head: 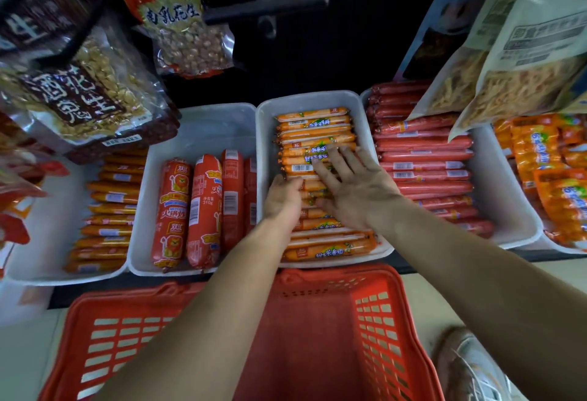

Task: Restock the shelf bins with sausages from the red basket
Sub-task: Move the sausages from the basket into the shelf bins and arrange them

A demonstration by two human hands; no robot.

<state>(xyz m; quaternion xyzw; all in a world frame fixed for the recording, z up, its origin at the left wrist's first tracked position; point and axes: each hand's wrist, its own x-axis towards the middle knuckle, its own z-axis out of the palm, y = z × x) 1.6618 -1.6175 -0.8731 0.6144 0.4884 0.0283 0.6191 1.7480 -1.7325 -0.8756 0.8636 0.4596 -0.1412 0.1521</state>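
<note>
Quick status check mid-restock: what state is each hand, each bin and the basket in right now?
Left hand: on the corn sausages, fingers bent, grip unclear.
Right hand: flat, fingers spread, pressing them.
Corn sausage bin: nearly full.
Thick red sausage bin: back part bare.
Thin red sausage bin: heaped full.
Red basket: no sausages visible inside.

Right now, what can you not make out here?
Head view only:
1. Left hand: its fingers dip among the orange sausages, so a grip is unclear.
2. Red basket: both forearms cover much of its floor; the bottom edge cuts it off.
3. Red sausages: hanging snack bags hide the back rows.
</note>
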